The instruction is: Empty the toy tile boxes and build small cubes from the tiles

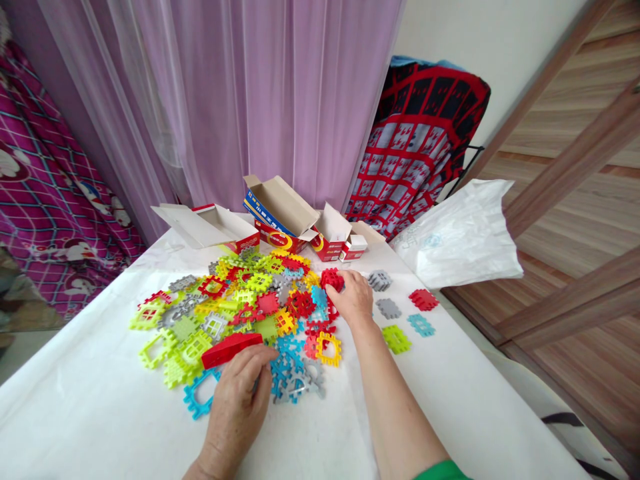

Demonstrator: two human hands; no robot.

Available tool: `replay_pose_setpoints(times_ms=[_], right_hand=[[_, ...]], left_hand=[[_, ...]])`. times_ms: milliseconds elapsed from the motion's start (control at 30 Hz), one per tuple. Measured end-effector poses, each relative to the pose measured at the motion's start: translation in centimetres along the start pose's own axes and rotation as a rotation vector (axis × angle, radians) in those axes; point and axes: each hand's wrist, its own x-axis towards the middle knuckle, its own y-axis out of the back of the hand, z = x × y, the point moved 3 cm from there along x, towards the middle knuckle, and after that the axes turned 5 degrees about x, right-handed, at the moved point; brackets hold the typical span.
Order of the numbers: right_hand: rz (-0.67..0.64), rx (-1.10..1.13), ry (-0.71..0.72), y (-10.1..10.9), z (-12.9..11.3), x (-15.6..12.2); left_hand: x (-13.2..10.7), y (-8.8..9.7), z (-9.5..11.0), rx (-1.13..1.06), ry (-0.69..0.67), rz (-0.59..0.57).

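Note:
My right hand [354, 297] reaches to the right edge of a pile of plastic building pieces, thumb and fingers closed on a red notched building piece [331, 279]. At the near side of the pile, my left hand [243, 387] has its fingers curled toward the thumb; anything inside them is hidden. Just beyond its knuckles lies a long red piece [231, 349]. Close to its wrist is a blue square frame [200, 395]. Blue pieces [287, 363] lie beside its fingertips. A yellow frame [329, 349] sits between the two hands, nearer the right forearm.
Right of my right arm, separate pieces lie on the white-covered table [350, 427]: grey [389, 308], green [397, 339], blue [421, 325] and red [423, 299]. Opened cardboard boxes [285, 200] stand behind the pile. A white plastic bag [460, 233] hangs at the right edge.

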Motion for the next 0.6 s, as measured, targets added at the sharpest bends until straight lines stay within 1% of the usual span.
replay_pose_setpoints(times_ms=[67, 100, 167, 233, 267, 333, 433, 600], right_hand=[[-0.007, 0.032, 0.037, 0.3, -0.7, 0.1], [-0.031, 0.056, 0.067, 0.3, -1.2, 0.0], [-0.131, 0.101, 0.16, 0.3, -2.5, -0.3], [-0.268, 0.114, 0.281, 0.1, -4.0, -1.0], [-0.329, 0.103, 0.336, 0.0, -4.6, -1.5], [-0.406, 0.058, 0.401, -0.2, -5.4, -2.2], [-0.436, 0.005, 0.407, -0.4, -5.8, -2.8], [-0.393, 0.043, 0.364, -0.5, -5.9, -2.3]], left_hand=[[0.0, 0.0, 0.0, -0.005, 0.0, 0.003], [0.1, 0.0, 0.0, -0.009, 0.003, 0.001], [0.1, 0.0, 0.0, -0.017, 0.012, -0.001], [0.0, 0.0, 0.0, -0.025, 0.023, -0.005], [0.0, 0.0, 0.0, -0.027, 0.027, -0.006], [0.1, 0.1, 0.0, -0.026, 0.028, -0.007], [0.1, 0.2, 0.2, -0.018, 0.017, 0.003], [0.1, 0.3, 0.3, -0.011, 0.01, 0.023]])
